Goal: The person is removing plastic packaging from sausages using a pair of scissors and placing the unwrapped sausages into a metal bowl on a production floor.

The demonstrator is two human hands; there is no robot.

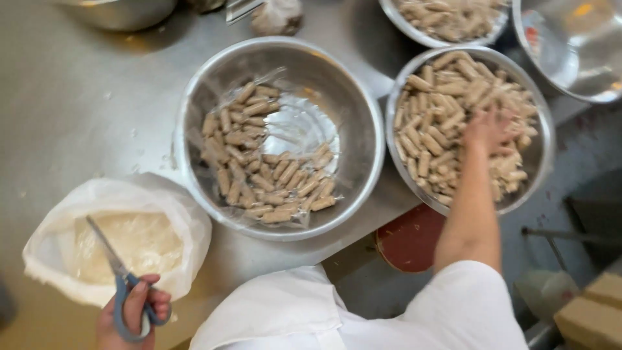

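Stainless steel worktable (78,97), dull sheen, scattered crumbs and smears, fills most of the view. Beyond its right edge: dark floor (583,162), a round red stool seat (408,240), tan cardboard box (593,314) at lower right.

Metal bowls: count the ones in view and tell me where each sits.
5, some cropped: centre bowl; right bowl under the right hand; one top right; one far right; one top left.
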